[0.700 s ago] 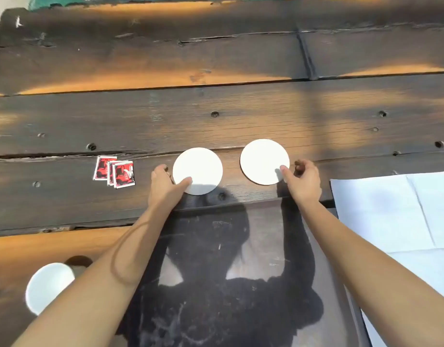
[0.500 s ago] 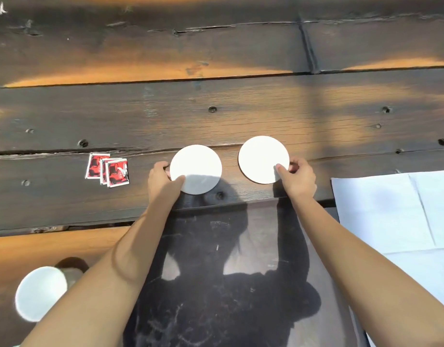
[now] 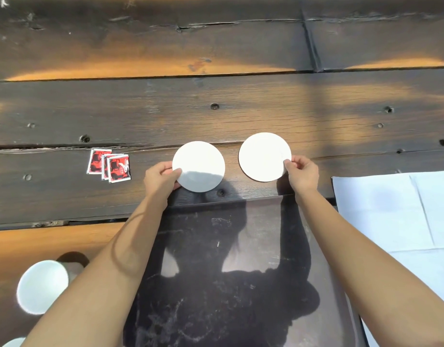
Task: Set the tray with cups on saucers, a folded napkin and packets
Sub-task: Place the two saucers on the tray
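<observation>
Two flat white round saucers lie just beyond the far edge of the dark tray [image 3: 231,246]. My left hand [image 3: 160,177] pinches the left saucer [image 3: 199,165] at its left rim. My right hand [image 3: 302,171] pinches the right saucer [image 3: 263,156] at its right rim, and that saucer looks slightly tilted off the wood. Three red packets [image 3: 109,165] lie overlapped on the table to the left. A white cup [image 3: 42,286] stands at the lower left. An unfolded white napkin [image 3: 396,211] lies right of the tray.
The table [image 3: 215,108] is dark weathered planks with gaps and screw holes, with sunlit patches. The rim of a second white cup [image 3: 14,343] shows at the bottom left corner. My shadow falls across the tray.
Both hands have closed their thumbs and fingers onto the saucers' rims. The right saucer has lifted a little at its edge. The view has shifted slightly.
</observation>
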